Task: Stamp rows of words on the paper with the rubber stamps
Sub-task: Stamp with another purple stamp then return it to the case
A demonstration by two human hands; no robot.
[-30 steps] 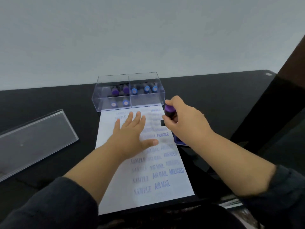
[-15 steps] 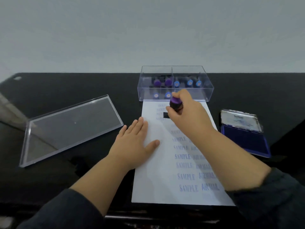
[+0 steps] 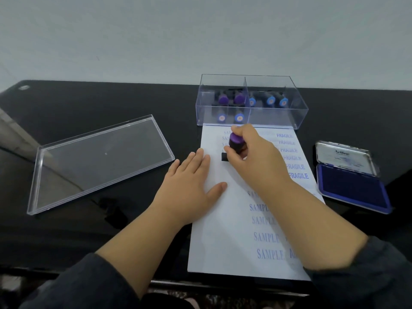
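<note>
A white paper [image 3: 220, 237] lies on the black table, printed with blue rows of SAMPLE, AIR MAIL and FRAGILE. My right hand [image 3: 256, 157] grips a purple-topped rubber stamp [image 3: 236, 144], whose black base sits on the paper's upper left part. Flat on the paper's left edge lies my left hand [image 3: 189, 186], fingers straight, pressing it down. Part of the printed rows is hidden under my right forearm.
A clear box [image 3: 252, 117] with several purple and blue stamps stands at the paper's far end. Right of the paper lies an open blue ink pad [image 3: 352, 188]. The box's clear lid [image 3: 100, 161] lies at the left. The table's front edge runs just below the paper.
My head turned left, so the view shifted. My right hand carried the stamp from the ink pad to the paper's upper left and lowered it onto the sheet. My left hand slid to the paper's left edge.
</note>
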